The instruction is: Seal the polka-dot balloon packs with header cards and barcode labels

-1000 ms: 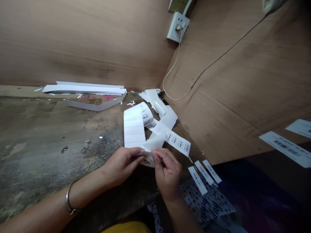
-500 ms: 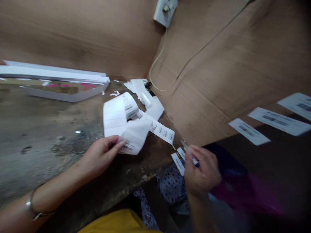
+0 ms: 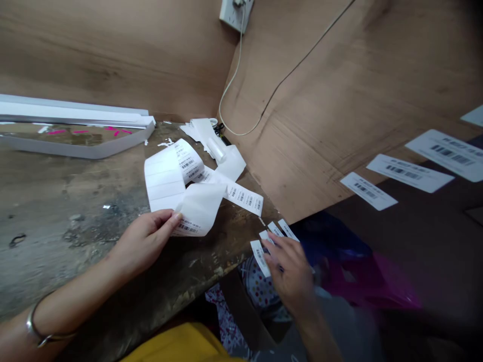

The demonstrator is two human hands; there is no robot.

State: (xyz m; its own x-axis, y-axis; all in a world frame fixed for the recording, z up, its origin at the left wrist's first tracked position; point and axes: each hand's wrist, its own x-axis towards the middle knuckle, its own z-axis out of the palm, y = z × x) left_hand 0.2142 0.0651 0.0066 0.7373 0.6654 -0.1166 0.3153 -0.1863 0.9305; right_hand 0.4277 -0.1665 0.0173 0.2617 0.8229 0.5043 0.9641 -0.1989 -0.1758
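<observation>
The left hand [image 3: 141,240] pinches the barcode-label strip [image 3: 204,201], curled on the table [image 3: 41,196]; the right hand [image 3: 289,266], fingers loosely parted, blocks part of 4 barcode labels [image 3: 259,257], perhaps touching 1. White paper strips [image 3: 75,115] lie beyond.

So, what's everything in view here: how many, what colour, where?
Barcode label strip: apparently one, white, looped on table
Loose barcode labels: four, white, table edge
Far-right barcode labels: four, white, lower panel edge
Paper strips: several, white, back left
Scraps: several, pink, beside paper strips
Curled paper: count unclear, white, back corner
Power socket: one, white, top
Cable: one, pale, from socket
Wooden panels: two, brown, back and right
Worktable: one, brown, left
Polka-dot material: one, multicoloured, below table
Plastic: count unclear, blue and magenta, lower right
Garment: one, yellow, bottom
Bangle: one, silver, left wrist
Left hand: one, bare, pinching strip
Right hand: one, bare, over loose labels
</observation>
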